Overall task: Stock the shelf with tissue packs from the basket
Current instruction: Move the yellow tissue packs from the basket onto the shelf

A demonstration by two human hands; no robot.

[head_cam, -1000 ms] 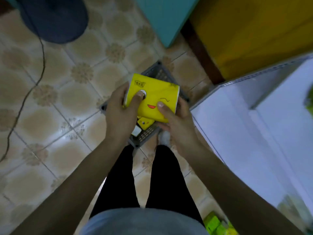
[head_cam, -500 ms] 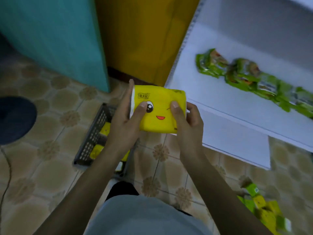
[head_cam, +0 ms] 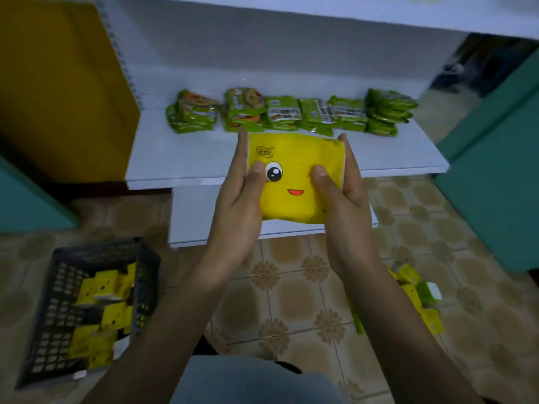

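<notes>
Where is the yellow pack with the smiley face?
Head view, centre: the yellow tissue pack is gripped between the left hand and right hand, over the white shelf's front edge, near the green packets.

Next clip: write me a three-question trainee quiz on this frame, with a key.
1. True or false: the yellow plastic-wrapped tissue pack with a cartoon face already lies flat on the white shelf board.
2. Left hand and right hand: which has a grip on the pack? A) left only B) right only C) both
3. Fill in: more yellow packs lie in the black slatted plastic ____ on the floor.
Key: 1 false, it is held off the board; 2 C; 3 basket.
</notes>
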